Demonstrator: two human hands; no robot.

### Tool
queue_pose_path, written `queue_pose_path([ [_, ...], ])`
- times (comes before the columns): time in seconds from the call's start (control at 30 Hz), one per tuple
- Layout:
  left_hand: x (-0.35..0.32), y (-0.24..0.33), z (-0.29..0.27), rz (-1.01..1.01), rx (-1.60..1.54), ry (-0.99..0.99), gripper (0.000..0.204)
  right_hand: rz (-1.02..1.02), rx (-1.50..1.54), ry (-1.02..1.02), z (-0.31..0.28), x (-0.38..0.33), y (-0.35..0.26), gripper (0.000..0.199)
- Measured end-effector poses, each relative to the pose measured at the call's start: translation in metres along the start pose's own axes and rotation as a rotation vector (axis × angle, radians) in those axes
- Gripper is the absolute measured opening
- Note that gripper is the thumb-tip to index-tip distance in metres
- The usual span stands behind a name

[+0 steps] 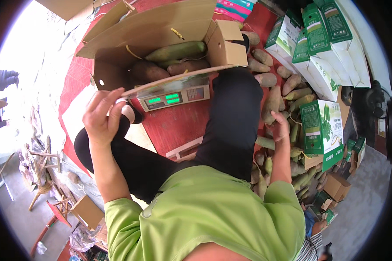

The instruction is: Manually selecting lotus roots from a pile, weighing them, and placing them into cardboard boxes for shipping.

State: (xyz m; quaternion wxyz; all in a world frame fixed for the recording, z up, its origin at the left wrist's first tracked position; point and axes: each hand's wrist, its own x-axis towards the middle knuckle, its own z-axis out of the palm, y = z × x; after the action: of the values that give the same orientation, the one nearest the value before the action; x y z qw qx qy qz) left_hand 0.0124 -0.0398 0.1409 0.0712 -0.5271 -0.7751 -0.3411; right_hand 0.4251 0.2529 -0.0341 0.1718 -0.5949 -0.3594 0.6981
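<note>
left hand (pixel 101 117): fingers curled, lightly pinching the near flap (pixel 170 80) of the box (pixel 161 30) at its left end; thumb side hidden, grip looks loose, not a full fist.
right hand (pixel 282 127): down in the pile (pixel 283 108) at the person's right, fingers half closed on a long brown-green root (pixel 272 103); cannot tell if it is lifted or only touched.
box: open carton sitting on the scale (pixel 175 96), several long roots inside, one green one on top.
scale: flat, green lit display facing the person, on the red floor (pixel 178 126) just ahead of the knees.
step: judged as topping up the box from the pile (weighing as it fills).
how to do well: hold the flap back and clear of the opening, don't press down on it or the reading shifts; bring one root at a time, lay it lengthwise with the others.
around: green-and-white cartons (pixel 322 39) stacked beyond the pile, more at right.
</note>
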Motion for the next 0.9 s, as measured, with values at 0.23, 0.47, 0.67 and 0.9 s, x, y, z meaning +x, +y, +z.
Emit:
queue_pose_path([
  [0.23,0.0,0.002,-0.007,0.1,-0.033,-0.013,0.024,-0.515,-0.314,-0.227,0.099,-0.057,-0.149,0.063],
  [0.47,-0.001,-0.004,-0.008,0.099,-0.076,0.013,0.021,-0.66,-0.841,-0.616,0.224,-0.079,-0.215,0.066],
  [0.67,-0.003,-0.005,-0.008,-0.002,-0.131,0.0,0.02,-0.621,-1.204,-0.826,0.336,-0.071,-0.194,0.062],
  [0.9,-0.003,-0.006,-0.01,-0.081,-0.108,0.028,0.019,-0.831,-0.896,-0.746,0.326,-0.078,-0.205,0.047],
])
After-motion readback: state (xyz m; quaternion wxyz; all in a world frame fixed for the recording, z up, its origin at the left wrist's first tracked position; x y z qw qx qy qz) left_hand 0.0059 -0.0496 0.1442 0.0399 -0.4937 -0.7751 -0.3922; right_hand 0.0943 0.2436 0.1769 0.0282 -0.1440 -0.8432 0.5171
